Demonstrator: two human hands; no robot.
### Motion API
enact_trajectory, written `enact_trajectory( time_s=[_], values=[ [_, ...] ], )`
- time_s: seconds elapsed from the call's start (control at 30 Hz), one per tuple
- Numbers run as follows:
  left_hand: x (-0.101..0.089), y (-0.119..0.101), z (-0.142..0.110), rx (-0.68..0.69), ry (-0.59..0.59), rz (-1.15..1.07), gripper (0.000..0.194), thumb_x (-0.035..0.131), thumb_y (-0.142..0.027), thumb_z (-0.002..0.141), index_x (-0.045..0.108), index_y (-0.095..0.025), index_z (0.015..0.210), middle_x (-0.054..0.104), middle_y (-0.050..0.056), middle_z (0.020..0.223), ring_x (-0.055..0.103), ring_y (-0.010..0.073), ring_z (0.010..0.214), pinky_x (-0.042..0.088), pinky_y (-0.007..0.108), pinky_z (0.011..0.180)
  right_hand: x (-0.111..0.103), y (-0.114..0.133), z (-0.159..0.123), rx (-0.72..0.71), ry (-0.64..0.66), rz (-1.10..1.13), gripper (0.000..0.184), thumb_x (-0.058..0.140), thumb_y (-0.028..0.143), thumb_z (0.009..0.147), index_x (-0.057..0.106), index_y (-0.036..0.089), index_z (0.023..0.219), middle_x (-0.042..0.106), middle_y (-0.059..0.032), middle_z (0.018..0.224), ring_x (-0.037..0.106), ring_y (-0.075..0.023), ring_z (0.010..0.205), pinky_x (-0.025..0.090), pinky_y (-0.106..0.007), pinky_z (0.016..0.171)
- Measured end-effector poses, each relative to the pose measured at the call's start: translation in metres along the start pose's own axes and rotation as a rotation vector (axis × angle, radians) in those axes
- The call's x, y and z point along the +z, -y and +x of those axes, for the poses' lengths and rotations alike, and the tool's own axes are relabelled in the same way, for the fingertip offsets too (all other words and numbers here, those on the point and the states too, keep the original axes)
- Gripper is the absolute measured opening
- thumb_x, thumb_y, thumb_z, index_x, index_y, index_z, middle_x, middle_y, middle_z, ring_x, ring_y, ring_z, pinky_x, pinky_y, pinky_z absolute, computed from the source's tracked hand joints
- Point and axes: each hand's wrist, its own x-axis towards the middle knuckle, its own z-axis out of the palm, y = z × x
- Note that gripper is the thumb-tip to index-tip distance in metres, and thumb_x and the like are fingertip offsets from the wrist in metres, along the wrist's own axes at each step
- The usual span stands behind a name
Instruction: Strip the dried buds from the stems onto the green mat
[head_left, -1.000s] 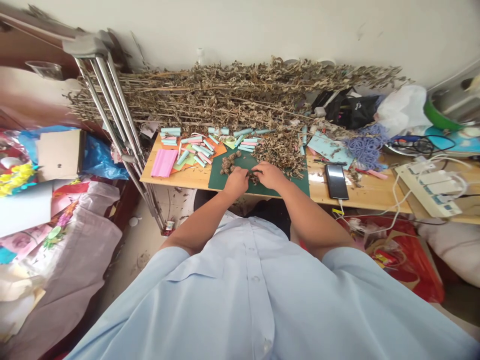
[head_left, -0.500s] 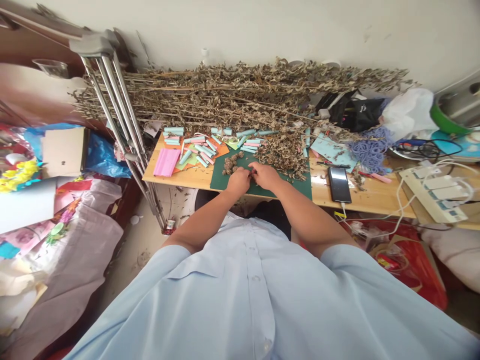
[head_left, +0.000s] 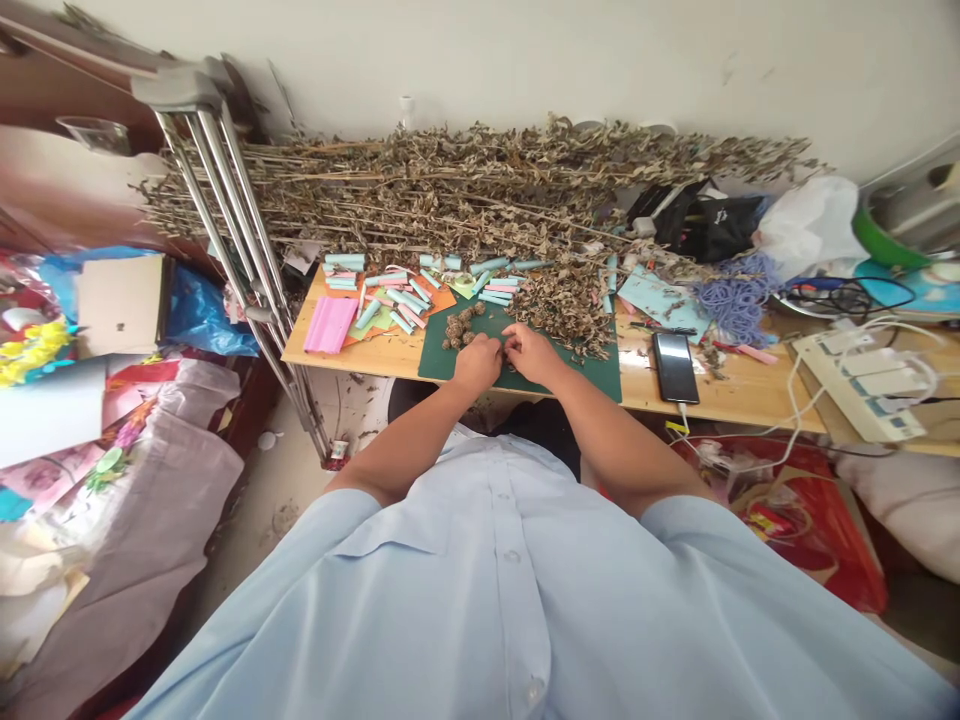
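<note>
Both my hands are close together over a green cutting mat [head_left: 600, 383] at the table's front edge. My left hand [head_left: 478, 362] is closed, its fingers curled in; what it holds is hidden, perhaps a bit of dried plant. My right hand [head_left: 527, 352] faces it with thumb and fingertips pinched together around something too small to name. Just beyond the left hand lie several brown clumps of rolled dried leaf [head_left: 463, 325]. Past the right hand spreads a heap of loose dried leaves [head_left: 566, 310]. Blue and pink paper rolls [head_left: 405, 300] lie behind, to the left.
Long dried plant stalks [head_left: 420, 190] run along the wall. At left, metal crutches [head_left: 225, 180] lean beside the table and a pink paper stack [head_left: 330, 325]. To the right are a phone [head_left: 676, 367] on a cable, purple cord [head_left: 739, 300] and a power strip [head_left: 862, 385].
My right hand's fingers have shifted slightly, and a small gap shows between the two hands. The view has moved a little; the clumps and leaf heap look the same.
</note>
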Motion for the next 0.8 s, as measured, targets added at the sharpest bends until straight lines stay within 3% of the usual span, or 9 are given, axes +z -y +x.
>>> enact_trajectory(
  time_s=[0.33,0.53,0.67,0.8],
  values=[
    [0.004,0.005,-0.002,0.022,-0.079,-0.088,0.027,0.043,-0.025,0.096,0.069,-0.017,0.1,0.061,0.012,0.102,0.058,0.0202,0.088,0.046,0.031,0.079,-0.003,-0.015,-0.003,0.065,-0.167,0.212,0.031,0.06,0.026,0.082,0.058,0.021,0.113,0.07,-0.0007,0.09,0.056,-0.0129,0.062,0.049,-0.03,0.07],
    [0.002,0.006,-0.006,0.058,-0.08,-0.061,0.032,0.041,-0.028,0.098,0.07,-0.017,0.093,0.059,0.012,0.1,0.059,0.0209,0.088,0.047,0.031,0.077,0.001,-0.01,-0.014,-0.01,-0.135,0.052,0.033,0.06,0.018,0.082,0.062,0.026,0.114,0.074,-0.0005,0.098,0.064,-0.0161,0.073,0.051,-0.032,0.077],
    [0.004,0.008,-0.007,0.064,-0.102,-0.067,0.033,0.038,-0.027,0.099,0.069,-0.018,0.091,0.061,0.012,0.097,0.06,0.0205,0.085,0.047,0.031,0.076,0.0,-0.007,-0.016,-0.019,-0.185,-0.046,0.026,0.061,0.018,0.083,0.068,0.026,0.108,0.073,-0.0026,0.097,0.066,-0.0187,0.08,0.052,-0.033,0.079],
    [0.009,0.012,-0.006,0.062,-0.164,-0.135,0.021,0.048,-0.027,0.095,0.067,-0.019,0.093,0.063,0.01,0.096,0.062,0.0211,0.089,0.049,0.031,0.08,-0.003,-0.007,-0.015,-0.029,-0.231,-0.073,0.02,0.064,0.022,0.082,0.071,0.024,0.101,0.072,-0.0041,0.096,0.066,-0.0196,0.081,0.052,-0.033,0.079]
  ],
)
